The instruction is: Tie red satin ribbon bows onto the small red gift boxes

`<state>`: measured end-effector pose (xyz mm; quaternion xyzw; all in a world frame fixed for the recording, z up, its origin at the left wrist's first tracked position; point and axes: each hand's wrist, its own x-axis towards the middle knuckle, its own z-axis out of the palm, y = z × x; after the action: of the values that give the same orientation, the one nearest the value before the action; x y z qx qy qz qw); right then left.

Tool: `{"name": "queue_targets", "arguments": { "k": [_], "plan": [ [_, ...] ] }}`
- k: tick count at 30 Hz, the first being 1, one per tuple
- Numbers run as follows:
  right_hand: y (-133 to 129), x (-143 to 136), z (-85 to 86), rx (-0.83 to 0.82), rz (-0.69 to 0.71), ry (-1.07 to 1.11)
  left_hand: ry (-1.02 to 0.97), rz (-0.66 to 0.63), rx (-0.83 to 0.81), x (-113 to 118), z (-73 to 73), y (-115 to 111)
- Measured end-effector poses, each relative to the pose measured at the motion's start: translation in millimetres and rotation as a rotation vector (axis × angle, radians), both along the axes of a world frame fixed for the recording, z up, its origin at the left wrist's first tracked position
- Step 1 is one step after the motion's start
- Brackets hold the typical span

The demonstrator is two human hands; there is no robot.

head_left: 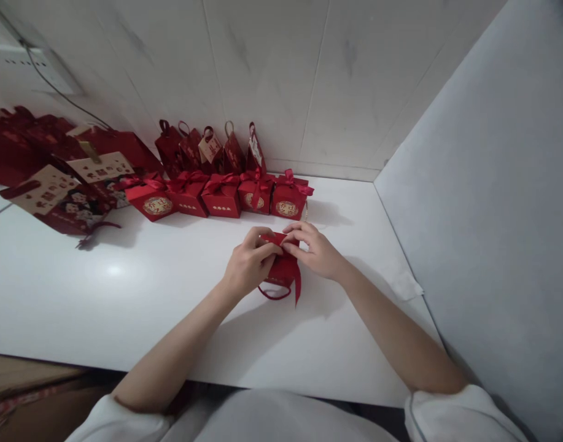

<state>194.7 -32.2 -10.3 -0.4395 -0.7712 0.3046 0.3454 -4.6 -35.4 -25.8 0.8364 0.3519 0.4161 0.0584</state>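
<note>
A small red gift box [281,268] stands on the white table in front of me, with a red cord handle [275,297] looping out at its near side. Both hands meet over its top. My left hand [252,261] has thumb and fingers pinched together on the red ribbon there. From the other side, my right hand [315,248] pinches the same ribbon with thumb and forefinger. One tail of the red ribbon [298,287] hangs down the box's right side. My fingers cover the middle of the ribbon, so whether it is knotted cannot be seen.
Several red boxes with bows [223,197] stand in a row behind my hands. Smaller looped bags [232,150] lean at the wall [263,73]. Larger red gift bags [69,202] crowd the left. A white tissue [406,285] lies beside the right-hand panel [493,184].
</note>
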Motion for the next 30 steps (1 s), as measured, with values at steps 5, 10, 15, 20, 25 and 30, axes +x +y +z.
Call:
{"name": "queue_targets", "arguments": {
  "k": [5,10,15,20,25,30],
  "plan": [
    [4,2,-5.6,-0.252,0.006,0.077,-0.059,-0.017,-0.019,-2,-6.0,0],
    [9,1,-9.3,-0.418,0.071,0.245,-0.087,0.028,-0.048,0,-3.1,-1],
    [11,0,-13.2,-0.470,0.084,0.352,-0.099,0.129,-0.090,0,-0.1,-2],
    [13,0,-18.6,-0.514,0.044,0.413,0.056,0.240,-0.163,-6,3.9,-2],
    [14,0,-21.7,-0.533,0.048,0.434,-0.024,0.106,-0.356,-16,10.2,4],
    [15,0,-21.4,-0.552,0.053,0.443,-0.102,-0.015,-0.504,-24,13.1,9]
  ]
}}
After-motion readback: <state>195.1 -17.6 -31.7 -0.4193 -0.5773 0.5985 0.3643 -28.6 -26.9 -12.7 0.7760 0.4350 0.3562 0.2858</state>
